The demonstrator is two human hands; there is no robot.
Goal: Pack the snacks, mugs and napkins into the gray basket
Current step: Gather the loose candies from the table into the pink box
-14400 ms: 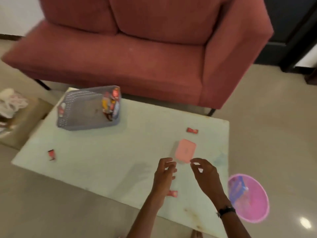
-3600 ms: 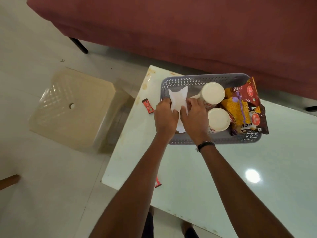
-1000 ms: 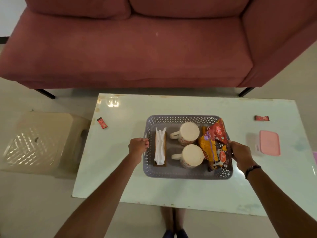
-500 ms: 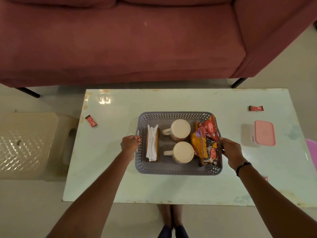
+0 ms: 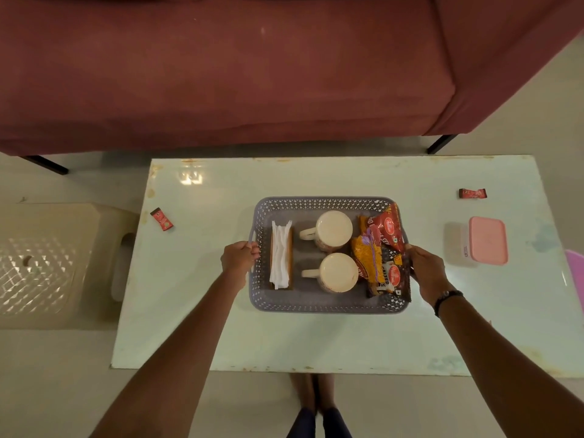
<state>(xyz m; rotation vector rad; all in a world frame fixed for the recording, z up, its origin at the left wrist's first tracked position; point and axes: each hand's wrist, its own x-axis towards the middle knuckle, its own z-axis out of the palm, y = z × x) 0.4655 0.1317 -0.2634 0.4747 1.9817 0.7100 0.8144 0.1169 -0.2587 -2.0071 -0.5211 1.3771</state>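
Standing right at the near edge of the counter (image 5: 221,336), feet (image 5: 311,396) poking out below it. Both forearms reaching forward over the glossy pale-green top.

Left hand (image 5: 238,259) curled round the handle on the left short side of the gray basket (image 5: 316,301), fingers wrapped over the rim. Right hand (image 5: 425,271) up against the right side of the basket, fingers bent round the rim there, partly hidden behind the snack packets (image 5: 379,251), so can't tell exactly how much of the grip is on rim and how much on packet. Dark band (image 5: 447,297) on that wrist.

Basket sitting about mid-counter, can't tell if it's resting on the top or lifted just off it. Inside, left to right: white napkins (image 5: 279,254) stacked in a brownish holder along the left wall, then two cream mugs in the middle, near mug (image 5: 338,271) and far mug (image 5: 333,230), handles both pointing left. Then the snacks crammed against the right wall, orange and red bags leaning on each other, top red one sticking up over the far right corner.

Off to the sides on the counter: pink-lidded container (image 5: 486,240) well right of the basket, small red wrapper (image 5: 472,193) beyond it near the far right, another red sachet (image 5: 161,219) near the left edge.

Beige plastic stool (image 5: 47,260) on the floor left of the counter. A bit of something pink (image 5: 576,263) at the right frame edge. Furthest back, big maroon sofa (image 5: 252,74) filling the whole top, black legs showing at both ends.
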